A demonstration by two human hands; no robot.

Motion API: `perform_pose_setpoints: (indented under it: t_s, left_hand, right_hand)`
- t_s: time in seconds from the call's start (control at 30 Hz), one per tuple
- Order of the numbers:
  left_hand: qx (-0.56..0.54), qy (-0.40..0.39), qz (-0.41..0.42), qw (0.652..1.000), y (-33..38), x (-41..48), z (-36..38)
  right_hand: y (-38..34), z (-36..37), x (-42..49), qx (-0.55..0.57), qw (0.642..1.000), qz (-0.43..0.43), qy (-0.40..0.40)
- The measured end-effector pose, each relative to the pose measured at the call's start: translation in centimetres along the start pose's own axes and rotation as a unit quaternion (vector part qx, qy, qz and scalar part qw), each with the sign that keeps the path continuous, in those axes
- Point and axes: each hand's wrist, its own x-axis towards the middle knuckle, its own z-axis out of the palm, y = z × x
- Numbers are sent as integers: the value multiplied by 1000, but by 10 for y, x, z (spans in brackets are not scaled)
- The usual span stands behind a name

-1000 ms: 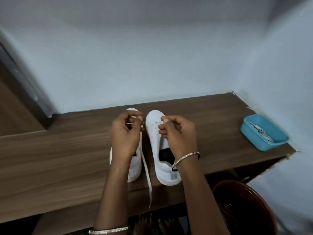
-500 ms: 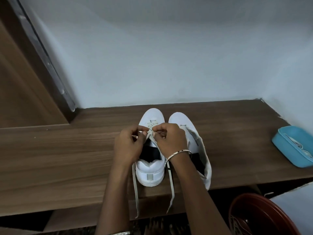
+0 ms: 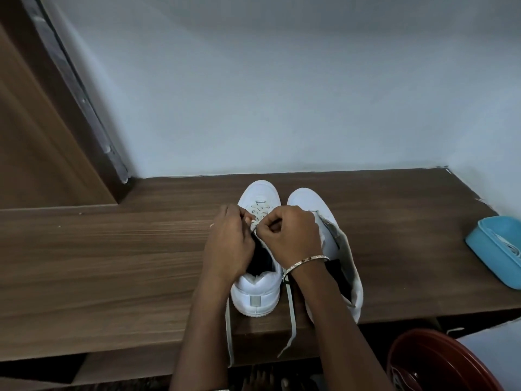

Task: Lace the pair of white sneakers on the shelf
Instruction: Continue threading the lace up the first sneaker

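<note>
The left sneaker (image 3: 255, 294) stands on the wooden shelf (image 3: 112, 263), toe to the wall (image 3: 282, 94) and heel near the front edge. A white lace (image 3: 260, 211) crosses its lower eyelets. Both hands meet over its tongue. The left hand (image 3: 229, 244) has its fingers curled in, pinching the lace at the left eyelets. The right hand (image 3: 293, 235), with a bangle (image 3: 304, 262) at the wrist, pinches the same lace from the right. The two loose ends hang past the heel, over the shelf edge.

The hands and forearms cover most of the opening. A grey tab (image 3: 255, 300) sits on the heel, and no writing can be made out on it. Just right of this sneaker stands the right sneaker (image 3: 306, 200), its flaps spread. Well to the right lies a blue tray (image 3: 485, 244) holding something white. A red-brown basin (image 3: 423, 359) sits below, to the right. A door frame (image 3: 79, 88) rises to the far left.
</note>
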Motion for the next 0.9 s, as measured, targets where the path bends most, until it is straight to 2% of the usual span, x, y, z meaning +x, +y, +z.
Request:
perform_pose_setpoints:
  t_s: [0.2, 0.33, 0.4, 0.53, 0.6, 0.67, 0.77, 0.9]
  left_hand:
    - [-102, -58, -75, 990, -2, 4, -2]
    - [-240, -64, -170, 954, -5, 7, -1]
    - [-229, -58, -161, 958, -5, 6, -3]
    - [-108, -69, -56, 990, -4, 3, -9]
    - [-136, -73, -59, 986, -3, 1, -11]
    - [-260, -67, -94, 959, 5, -2, -14]
    - [-440, -12, -118, 890, 23, 0, -28]
    - [-561, 41, -108, 820, 16, 5, -44]
  right_hand:
    - [15, 0, 5, 70, 995, 49, -52]
    - [22, -1, 5, 126, 988, 66, -62]
    - [21, -2, 4, 134, 987, 72, -58]
    - [21, -4, 4, 154, 983, 74, -67]
    - [22, -4, 3, 175, 979, 82, -64]
    - [23, -4, 3, 184, 977, 93, -59]
    - [23, -4, 3, 187, 976, 94, -64]
    - [23, -5, 2, 209, 972, 88, -59]
